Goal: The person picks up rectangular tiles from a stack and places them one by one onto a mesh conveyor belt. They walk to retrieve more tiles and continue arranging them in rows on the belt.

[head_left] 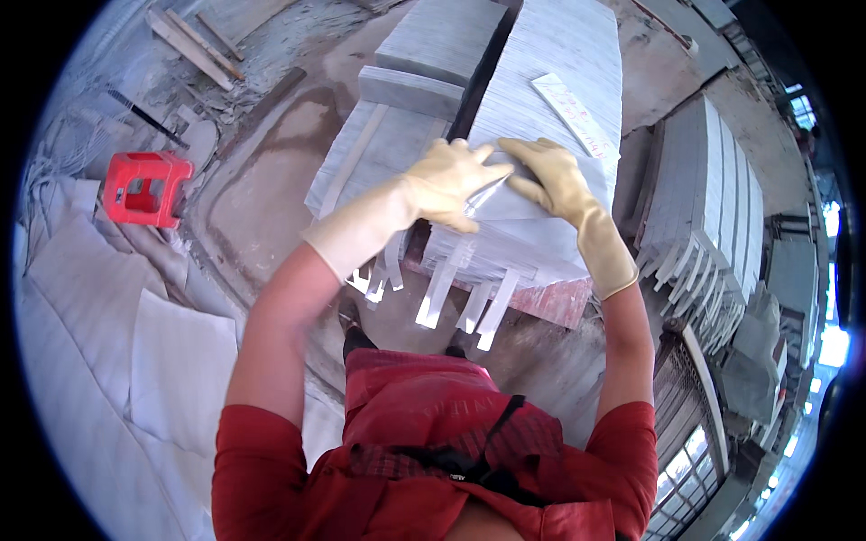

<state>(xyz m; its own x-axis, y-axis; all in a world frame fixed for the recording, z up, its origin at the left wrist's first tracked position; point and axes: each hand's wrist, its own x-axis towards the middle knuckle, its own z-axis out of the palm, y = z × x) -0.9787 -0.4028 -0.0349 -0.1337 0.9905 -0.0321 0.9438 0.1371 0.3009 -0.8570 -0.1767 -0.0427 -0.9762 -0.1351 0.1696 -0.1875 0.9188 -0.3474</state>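
My left hand (451, 183), in a cream rubber glove, has its fingers spread over the near end of a stack of thin pale grey slabs (532, 239). My right hand (552, 177), gloved alike, lies on the same stack with its thumb apart from the fingers. A narrow whitish strip (487, 192) shows between the hands; I cannot make out whether either hand touches it. Several white strips (439, 293) hang from the stack's near end. Farther up lies a white strip with red marks (573, 113).
A second slab stack (361, 149) stands close on the left, past a dark gap. Another stack with hanging strips (699, 198) is at the right. A red plastic stool (147, 189) and white sheets (171, 361) lie left. Wooden boards (189, 47) rest at the far left.
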